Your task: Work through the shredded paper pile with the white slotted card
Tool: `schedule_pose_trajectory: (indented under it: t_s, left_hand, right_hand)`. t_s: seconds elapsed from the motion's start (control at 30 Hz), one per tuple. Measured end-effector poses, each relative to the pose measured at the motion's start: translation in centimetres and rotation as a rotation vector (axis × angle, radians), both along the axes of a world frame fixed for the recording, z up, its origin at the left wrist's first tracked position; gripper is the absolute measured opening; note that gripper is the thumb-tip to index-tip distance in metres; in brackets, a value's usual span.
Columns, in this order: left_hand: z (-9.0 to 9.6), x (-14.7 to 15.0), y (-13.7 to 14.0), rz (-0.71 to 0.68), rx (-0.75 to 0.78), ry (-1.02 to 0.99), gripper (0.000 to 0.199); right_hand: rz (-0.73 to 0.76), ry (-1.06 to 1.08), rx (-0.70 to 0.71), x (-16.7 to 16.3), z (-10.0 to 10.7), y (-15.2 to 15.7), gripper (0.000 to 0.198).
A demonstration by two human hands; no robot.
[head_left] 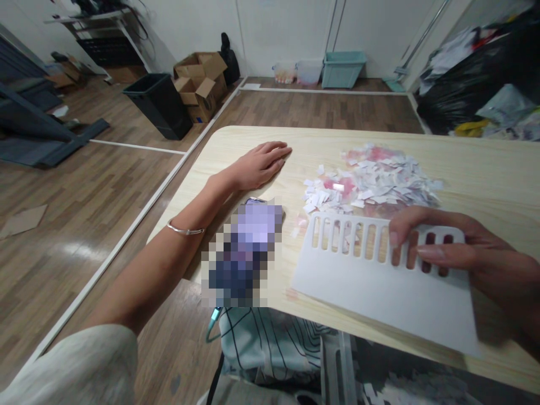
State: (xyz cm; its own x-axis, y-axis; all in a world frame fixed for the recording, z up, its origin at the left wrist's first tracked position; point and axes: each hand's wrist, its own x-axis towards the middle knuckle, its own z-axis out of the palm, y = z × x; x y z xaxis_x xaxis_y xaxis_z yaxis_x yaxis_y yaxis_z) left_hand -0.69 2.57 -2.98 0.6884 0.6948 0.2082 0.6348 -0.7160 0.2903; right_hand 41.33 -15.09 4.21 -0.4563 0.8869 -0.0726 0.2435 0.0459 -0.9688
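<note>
My left hand point(260, 165) rests palm down on the pale wooden table point(485, 169), its fingers stretched out and nothing in them. My right hand point(476, 247) grips a white slotted panel point(379, 292) by its upper right part, with fingers at the row of slots. The panel is tilted over the table's front edge. Just beyond it lies a loose heap of small white paper pieces point(392, 180), mixed with pinkish, shiny scraps. A phone point(253, 236), blurred out by large pixels, is between my left forearm and the panel.
A cable point(212, 323) hangs by the phone's lower end. Below the table edge are a light-blue patterned cloth point(270, 337) and a dark container holding paper bits point(422, 388). Beyond stand a black bin point(162, 107), cardboard boxes point(202, 79), a teal tub point(343, 70) and black bags point(472, 84).
</note>
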Motion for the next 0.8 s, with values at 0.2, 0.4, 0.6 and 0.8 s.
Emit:
schedule_pose_trajectory:
  t_s: [0.2, 0.4, 0.6, 0.8]
  left_hand:
    - [-0.1, -0.2, 0.1, -0.002, -0.003, -0.010, 0.070]
    - [-0.1, -0.3, 0.2, -0.002, -0.007, -0.018, 0.069]
    - [0.0, -0.2, 0.1, -0.009, -0.001, -0.005, 0.070]
    - [-0.1, -0.3, 0.1, -0.012, -0.001, -0.014, 0.069]
  right_hand:
    - [-0.008, -0.049, -0.097, -0.4, 0.1, -0.6, 0.038]
    - [0.041, -0.092, -0.112, -0.8, 0.2, -1.3, 0.051]
    - [0.018, -0.172, 0.037, -0.5, -0.1, -1.1, 0.056]
    - [-0.096, -0.237, 0.113, 0.4, -1.0, -1.5, 0.071]
